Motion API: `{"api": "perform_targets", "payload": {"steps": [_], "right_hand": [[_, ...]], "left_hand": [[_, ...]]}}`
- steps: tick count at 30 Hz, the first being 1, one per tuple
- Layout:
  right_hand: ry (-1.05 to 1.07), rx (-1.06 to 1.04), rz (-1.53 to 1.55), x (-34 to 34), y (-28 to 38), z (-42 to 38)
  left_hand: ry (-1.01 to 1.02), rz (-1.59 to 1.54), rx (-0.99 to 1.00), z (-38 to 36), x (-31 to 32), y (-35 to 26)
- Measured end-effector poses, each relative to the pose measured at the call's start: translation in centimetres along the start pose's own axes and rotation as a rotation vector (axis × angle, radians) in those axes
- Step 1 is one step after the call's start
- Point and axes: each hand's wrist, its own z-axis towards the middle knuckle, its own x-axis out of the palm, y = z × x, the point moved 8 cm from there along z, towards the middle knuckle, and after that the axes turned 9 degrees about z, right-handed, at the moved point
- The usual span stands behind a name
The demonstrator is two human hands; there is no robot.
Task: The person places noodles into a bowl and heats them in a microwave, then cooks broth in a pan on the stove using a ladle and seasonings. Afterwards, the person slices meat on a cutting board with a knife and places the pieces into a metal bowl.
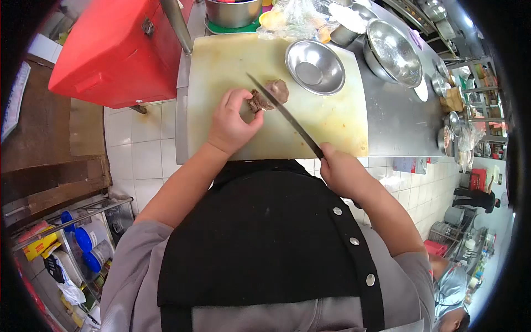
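Observation:
My right hand (344,170) is wrapped round the handle of a long knife (296,126), whose blade points up and to the left across the cutting board (221,61). Under or against the blade lies a brown piece of meat (259,102), with a paler part (279,90) on the blade's far side. Whether the blade has cut through cannot be made out. My left hand (235,119) pinches the meat's left end between thumb and fingers. A steel bowl (315,66) stands on the board, up and right of the meat, with nothing visible in it.
A red cool box (116,50) stands left of the counter. Beyond the board are a steel pot (233,14) and plastic bags (298,19). A perforated steel colander (394,52) sits on the steel counter (395,124) at right. Other people (451,288) are at the far right.

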Motion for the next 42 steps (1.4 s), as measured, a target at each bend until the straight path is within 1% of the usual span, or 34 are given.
{"api": "perform_targets", "payload": {"steps": [4, 10, 17, 22, 29, 34, 37, 38, 40, 42], "right_hand": [[-0.06, 0.016, -0.14, -2.0, 2.4, -2.6], [-0.038, -0.078, -0.219, -1.6, 2.9, -3.6], [0.007, -0.006, -0.28, -1.7, 3.3, -3.3], [0.068, 0.072, -0.309, -2.0, 3.9, -2.4], [0.093, 0.057, -0.273, -2.0, 5.1, -0.9], [0.095, 0.043, -0.219, -1.3, 5.2, 1.1], [0.177, 0.112, -0.222, -1.2, 5.9, 2.0], [0.153, 0.115, -0.199, -1.7, 6.1, 1.5], [0.117, 0.116, -0.165, -2.5, 5.8, -0.2], [0.133, 0.101, -0.213, -2.5, 5.2, -1.1]], "left_hand": [[0.026, 0.015, -0.005, -0.2, 0.0, 0.0], [0.018, -0.006, 0.016, -0.2, -0.2, 0.0], [0.038, 0.004, 0.051, 0.0, 0.2, 0.1], [0.017, -0.004, 0.063, 0.1, 0.4, 0.1], [0.015, 0.007, 0.082, 0.1, 0.5, 0.3], [0.06, -0.014, 0.076, 0.4, 0.5, 0.0], [0.083, -0.011, 0.042, 0.3, 0.6, -0.2], [0.083, -0.01, 0.018, 0.3, 0.6, 0.0], [0.058, 0.003, 0.033, 0.1, 0.6, 0.1], [0.046, 0.008, 0.027, 0.2, 0.7, 0.3]]}}
